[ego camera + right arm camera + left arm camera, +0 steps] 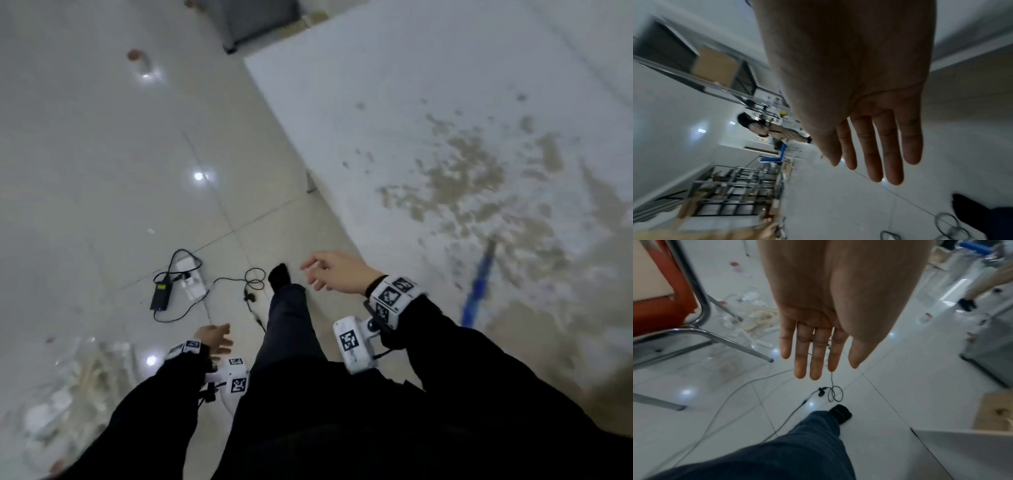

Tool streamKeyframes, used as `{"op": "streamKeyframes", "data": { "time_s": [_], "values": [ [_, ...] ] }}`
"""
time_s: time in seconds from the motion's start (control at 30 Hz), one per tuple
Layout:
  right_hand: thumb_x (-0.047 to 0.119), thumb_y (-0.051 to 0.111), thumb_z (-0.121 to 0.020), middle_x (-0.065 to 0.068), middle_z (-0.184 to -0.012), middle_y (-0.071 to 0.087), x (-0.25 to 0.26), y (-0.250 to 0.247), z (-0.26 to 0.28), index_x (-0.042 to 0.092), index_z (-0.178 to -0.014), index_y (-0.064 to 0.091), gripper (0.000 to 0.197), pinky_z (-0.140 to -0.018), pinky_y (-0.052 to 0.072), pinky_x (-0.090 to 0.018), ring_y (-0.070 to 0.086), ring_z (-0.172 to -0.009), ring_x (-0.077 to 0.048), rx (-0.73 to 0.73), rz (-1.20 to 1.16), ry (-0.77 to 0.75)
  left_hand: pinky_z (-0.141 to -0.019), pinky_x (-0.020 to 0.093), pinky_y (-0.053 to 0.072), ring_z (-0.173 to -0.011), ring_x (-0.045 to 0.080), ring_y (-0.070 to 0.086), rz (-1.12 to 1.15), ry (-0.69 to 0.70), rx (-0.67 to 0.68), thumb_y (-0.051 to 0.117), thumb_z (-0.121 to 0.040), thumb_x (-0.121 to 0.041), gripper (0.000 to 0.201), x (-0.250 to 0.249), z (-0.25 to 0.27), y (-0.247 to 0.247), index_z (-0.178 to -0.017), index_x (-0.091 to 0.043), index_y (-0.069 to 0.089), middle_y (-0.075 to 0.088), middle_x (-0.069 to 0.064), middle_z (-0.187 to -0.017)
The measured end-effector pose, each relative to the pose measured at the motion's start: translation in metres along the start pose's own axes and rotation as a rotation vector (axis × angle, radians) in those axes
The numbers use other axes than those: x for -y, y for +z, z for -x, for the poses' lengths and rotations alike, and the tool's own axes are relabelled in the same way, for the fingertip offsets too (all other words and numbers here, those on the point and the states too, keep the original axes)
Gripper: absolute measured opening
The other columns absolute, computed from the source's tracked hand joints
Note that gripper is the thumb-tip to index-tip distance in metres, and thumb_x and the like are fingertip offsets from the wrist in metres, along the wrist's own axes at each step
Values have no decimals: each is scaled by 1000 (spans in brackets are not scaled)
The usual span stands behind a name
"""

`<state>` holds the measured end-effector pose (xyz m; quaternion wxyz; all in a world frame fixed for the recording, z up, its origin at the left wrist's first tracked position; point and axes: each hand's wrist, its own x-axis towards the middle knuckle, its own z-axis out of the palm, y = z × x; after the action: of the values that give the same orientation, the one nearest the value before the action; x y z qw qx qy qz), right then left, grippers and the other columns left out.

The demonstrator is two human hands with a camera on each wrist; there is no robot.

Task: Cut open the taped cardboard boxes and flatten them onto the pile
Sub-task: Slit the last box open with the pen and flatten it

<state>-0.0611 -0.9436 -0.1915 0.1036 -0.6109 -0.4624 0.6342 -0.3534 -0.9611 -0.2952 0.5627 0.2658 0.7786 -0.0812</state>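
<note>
Head view: both grips empty, fingers apart; the long blue-handled cutter on the stained white surface lies just right of the right hand, far from the left hand.

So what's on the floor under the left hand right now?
Below the open left hand: white tiled floor, a thin looped black cable and a grey cable. The fingers cover part of the black cable's run.

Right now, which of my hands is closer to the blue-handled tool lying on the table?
Right. The right hand hangs open beside the table edge, left of the blue-handled tool. The left hand is open, lower, beyond my leg, over the floor.
</note>
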Motion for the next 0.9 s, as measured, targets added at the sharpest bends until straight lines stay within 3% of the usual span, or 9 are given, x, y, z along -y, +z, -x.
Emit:
{"op": "streamKeyframes", "data": {
  "time_s": [0.1,0.13,0.2,0.23,0.33,0.4,0.47,0.7,0.9],
  "values": [
    [14,48,-96,-6,-81,60,31,6,-84,7,-107,58,17,-54,42,-18,57,-62,-17,-8,-68,141,-81,38,47,-64,25,57,41,-94,-12,53,-97,-18,28,-13,-35,-50,-109,7,58,60,15,-71],
    [14,47,-95,-5,-77,58,37,5,-107,10,-101,57,12,-51,40,-19,55,-55,-14,-27,-97,212,-75,34,50,-61,24,58,44,-107,0,52,-97,-17,24,-27,-36,-66,-103,5,57,60,15,-70],
    [13,44,-96,-4,-71,53,45,2,-150,16,-86,53,14,-46,35,-19,51,-42,-10,-54,-128,369,-44,19,48,-54,21,56,17,-100,22,48,-99,-13,19,-62,-42,-100,-93,4,53,58,16,-72],
    [14,42,-97,-4,-69,53,48,-2,-165,18,-80,51,19,-47,35,-19,51,-42,-10,-57,-121,442,-36,19,43,-56,22,54,16,-68,8,45,-99,-12,18,-80,-46,-116,-93,4,52,58,18,-77],
    [12,41,-98,-6,-68,52,66,-17,-205,16,-73,48,26,-51,36,-23,50,-54,-17,-85,-80,549,-53,27,43,-64,25,55,107,16,-54,43,-100,-14,21,-137,-71,-162,-104,4,54,58,19,-90],
    [9,41,-98,-7,-66,50,80,-28,-233,12,-74,49,25,-50,36,-23,46,-54,-18,-121,-125,568,-70,32,46,-67,26,57,307,12,5,41,-100,-14,21,-175,-86,-185,-104,2,54,58,19,-86],
    [8,42,-97,-6,-66,50,98,-39,-266,11,-79,51,20,-49,38,-22,47,-55,-16,-150,-143,573,-79,37,46,-69,28,56,517,9,17,41,-99,-11,18,-216,-104,-206,-97,2,53,55,20,-82],
    [10,46,-96,-1,-74,52,171,-84,-408,18,-69,46,28,-63,47,-24,52,-64,-13,-144,-245,593,-58,28,38,-63,23,57,382,48,-32,47,-99,-17,14,-353,-153,-273,-102,-4,53,59,11,-74],
    [12,43,-96,-6,-67,54,302,-139,-510,11,-72,50,26,-47,39,-23,49,-54,-18,-160,-382,460,-64,28,36,-65,22,56,247,-37,-51,46,-99,-17,14,-452,-193,-355,-102,-4,51,58,11,-74]
  ]
}}
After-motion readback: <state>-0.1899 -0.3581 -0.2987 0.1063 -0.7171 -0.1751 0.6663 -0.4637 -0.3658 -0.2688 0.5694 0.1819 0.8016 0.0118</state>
